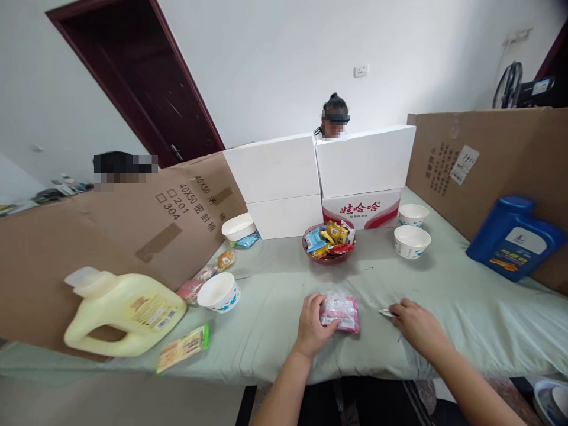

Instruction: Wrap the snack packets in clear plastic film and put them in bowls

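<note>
While the left hand (313,325) is pressing down on a pink snack packet (341,312) at the lower centre of the frame, its fingers are curling over the packet's left edge, clamped on it against the pale green tablecloth (275,296). The packet is lying flat, crinkled, pink with a white printed panel; its writing is too small to read. Just right of it, the right hand (417,328) is resting on the cloth, its fingertips closing on a small silvery object (387,313) that I cannot identify. Above, in the middle of the frame, a reddish bowl of snacks (329,241) is sitting before a white carton (361,210) printed 娃哈哈 in red. The cardboard wall (177,207) at centre left is reading "40X50", "201", "304".
</note>
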`<action>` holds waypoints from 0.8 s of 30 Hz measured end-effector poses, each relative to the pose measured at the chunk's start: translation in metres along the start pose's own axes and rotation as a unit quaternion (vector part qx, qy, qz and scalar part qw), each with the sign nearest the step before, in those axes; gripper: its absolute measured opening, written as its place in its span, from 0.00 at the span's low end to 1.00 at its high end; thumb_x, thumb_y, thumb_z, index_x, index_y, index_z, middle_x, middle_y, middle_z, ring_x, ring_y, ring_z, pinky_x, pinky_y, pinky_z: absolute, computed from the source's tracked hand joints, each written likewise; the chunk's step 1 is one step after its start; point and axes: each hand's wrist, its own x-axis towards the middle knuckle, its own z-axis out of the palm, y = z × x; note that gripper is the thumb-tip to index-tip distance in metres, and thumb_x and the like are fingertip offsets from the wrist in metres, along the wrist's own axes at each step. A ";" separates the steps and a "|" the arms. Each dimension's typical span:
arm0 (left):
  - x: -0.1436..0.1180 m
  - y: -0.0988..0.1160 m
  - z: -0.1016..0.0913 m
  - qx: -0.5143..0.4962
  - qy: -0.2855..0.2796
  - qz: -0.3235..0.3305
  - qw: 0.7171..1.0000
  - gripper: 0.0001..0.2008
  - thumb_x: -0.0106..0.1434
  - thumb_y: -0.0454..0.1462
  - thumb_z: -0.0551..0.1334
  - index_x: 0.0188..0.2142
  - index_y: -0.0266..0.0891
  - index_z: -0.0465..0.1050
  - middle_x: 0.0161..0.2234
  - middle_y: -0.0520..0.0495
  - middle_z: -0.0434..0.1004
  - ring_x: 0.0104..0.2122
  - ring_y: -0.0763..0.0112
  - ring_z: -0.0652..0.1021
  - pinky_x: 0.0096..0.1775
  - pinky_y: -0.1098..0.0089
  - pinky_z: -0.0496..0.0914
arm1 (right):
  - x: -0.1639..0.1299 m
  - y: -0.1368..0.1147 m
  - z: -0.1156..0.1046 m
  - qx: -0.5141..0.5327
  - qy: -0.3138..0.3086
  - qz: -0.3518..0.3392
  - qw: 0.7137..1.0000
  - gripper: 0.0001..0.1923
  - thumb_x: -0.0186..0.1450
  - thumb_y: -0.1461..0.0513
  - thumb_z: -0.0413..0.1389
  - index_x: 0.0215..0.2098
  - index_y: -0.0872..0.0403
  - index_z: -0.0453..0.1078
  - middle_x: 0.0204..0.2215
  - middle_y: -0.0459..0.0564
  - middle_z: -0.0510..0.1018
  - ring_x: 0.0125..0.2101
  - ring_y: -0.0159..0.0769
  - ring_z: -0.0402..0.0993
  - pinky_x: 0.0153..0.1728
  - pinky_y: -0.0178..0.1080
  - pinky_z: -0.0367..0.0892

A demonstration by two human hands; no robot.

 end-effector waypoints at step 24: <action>-0.005 -0.018 -0.004 -0.030 0.219 -0.060 0.973 0.02 0.56 0.32 0.57 0.28 0.41 0.66 0.31 0.48 0.69 0.35 0.65 0.72 0.41 0.64 0.68 | 0.022 -0.017 0.015 0.063 0.322 0.017 0.945 0.13 0.64 0.65 0.49 0.44 0.56 0.70 0.43 0.59 0.74 0.45 0.49 0.68 0.46 0.51 0.63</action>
